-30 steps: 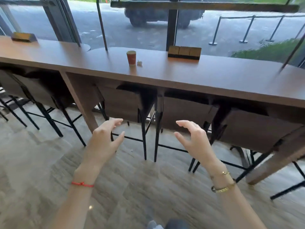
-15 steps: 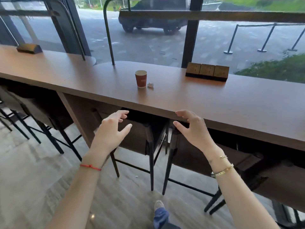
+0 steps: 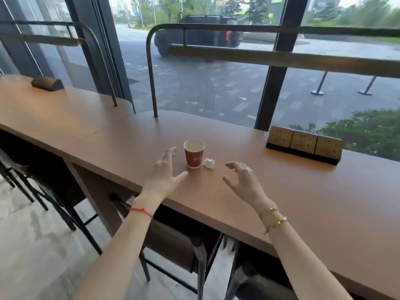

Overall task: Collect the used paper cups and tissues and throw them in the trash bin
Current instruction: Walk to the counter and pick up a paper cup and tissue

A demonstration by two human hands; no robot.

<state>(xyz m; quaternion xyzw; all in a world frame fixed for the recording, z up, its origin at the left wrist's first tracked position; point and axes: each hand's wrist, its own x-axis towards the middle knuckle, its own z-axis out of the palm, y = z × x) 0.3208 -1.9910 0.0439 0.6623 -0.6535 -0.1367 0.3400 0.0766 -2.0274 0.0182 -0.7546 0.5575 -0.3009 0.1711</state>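
Observation:
A red paper cup (image 3: 194, 155) stands upright and open-topped on the long brown counter (image 3: 303, 191). A small crumpled white tissue (image 3: 209, 163) lies just to its right, almost touching it. My left hand (image 3: 165, 175) is over the counter, open with fingers spread, just left of the cup and a short gap from it. My right hand (image 3: 243, 180) hovers open with curled fingers, to the right of the tissue and a little nearer to me. Neither hand holds anything. No trash bin is in view.
A block of three brass sockets (image 3: 304, 144) sits at the counter's back right. A curved metal rail post (image 3: 151, 83) rises behind the cup. Another socket block (image 3: 46, 83) lies far left. Dark stools (image 3: 179, 245) stand under the counter edge.
I have come closer to the counter. Both hands rose from below the counter edge to above its top, reaching either side of the cup and tissue.

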